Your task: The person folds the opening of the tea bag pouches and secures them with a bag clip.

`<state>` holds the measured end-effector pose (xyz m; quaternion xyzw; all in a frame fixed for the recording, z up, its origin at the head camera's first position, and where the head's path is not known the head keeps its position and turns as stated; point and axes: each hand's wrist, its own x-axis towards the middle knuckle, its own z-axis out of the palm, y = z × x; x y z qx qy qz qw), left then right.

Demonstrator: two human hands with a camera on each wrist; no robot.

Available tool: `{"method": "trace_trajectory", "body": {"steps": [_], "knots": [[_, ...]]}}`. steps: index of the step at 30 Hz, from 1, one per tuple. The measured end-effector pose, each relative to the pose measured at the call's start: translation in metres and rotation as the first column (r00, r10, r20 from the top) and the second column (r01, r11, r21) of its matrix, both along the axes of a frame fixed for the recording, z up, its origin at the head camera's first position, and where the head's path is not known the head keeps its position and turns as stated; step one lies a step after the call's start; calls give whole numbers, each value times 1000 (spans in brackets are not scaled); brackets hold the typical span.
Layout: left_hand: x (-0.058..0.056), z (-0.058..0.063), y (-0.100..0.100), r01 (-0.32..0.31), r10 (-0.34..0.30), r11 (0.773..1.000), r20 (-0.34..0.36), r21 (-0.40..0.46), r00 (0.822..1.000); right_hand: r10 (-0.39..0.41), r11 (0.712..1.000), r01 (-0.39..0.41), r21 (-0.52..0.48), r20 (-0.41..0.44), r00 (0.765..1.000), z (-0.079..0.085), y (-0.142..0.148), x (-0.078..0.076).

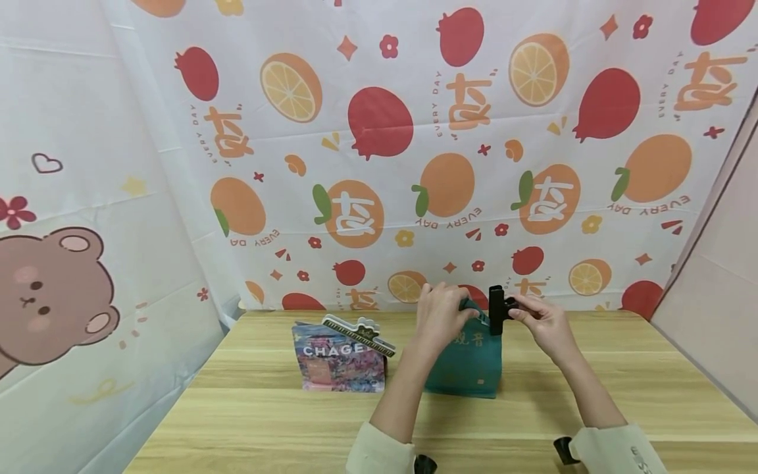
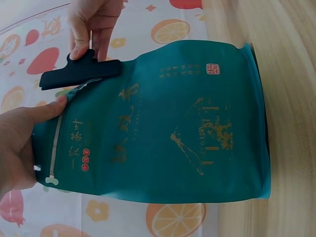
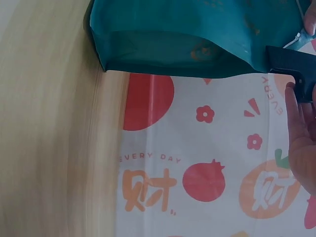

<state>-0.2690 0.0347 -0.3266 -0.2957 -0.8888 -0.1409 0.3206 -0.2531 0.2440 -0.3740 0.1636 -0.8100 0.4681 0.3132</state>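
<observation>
A teal tea bag (image 1: 464, 368) with gold characters stands upright on the table. My left hand (image 1: 437, 317) grips its folded top edge, thumb on the front in the left wrist view. My right hand (image 1: 546, 324) pinches the handle of a black bag clip (image 1: 497, 311) at the bag's upper right side. In the left wrist view the black clip (image 2: 81, 70) lies over the corner of the bag's top, beside the zip strip. The right wrist view shows the clip (image 3: 291, 64) against the bag's edge; part of the right hand is cut off by the frame.
Left of the teal bag stands a blue and pink bag (image 1: 340, 368) marked CHAGE, with a pale, ornate clip (image 1: 361, 334) tilted across its top. Both bags are on the wooden table (image 1: 266, 421). A fruit-patterned cloth (image 1: 379, 184) hangs behind it.
</observation>
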Motion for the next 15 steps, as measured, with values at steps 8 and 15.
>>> {"method": "trace_trajectory", "body": {"steps": [8, 15], "knots": [[0, 7, -5, 61, -58, 998, 100, -24, 993, 24, 998, -21, 59, -52, 998, 21, -14, 17], [0, 13, -10, 114, -98, 991, 198, -70, 975, 9, 996, -6, 92, -39, 999, 17, -10, 10]]}}
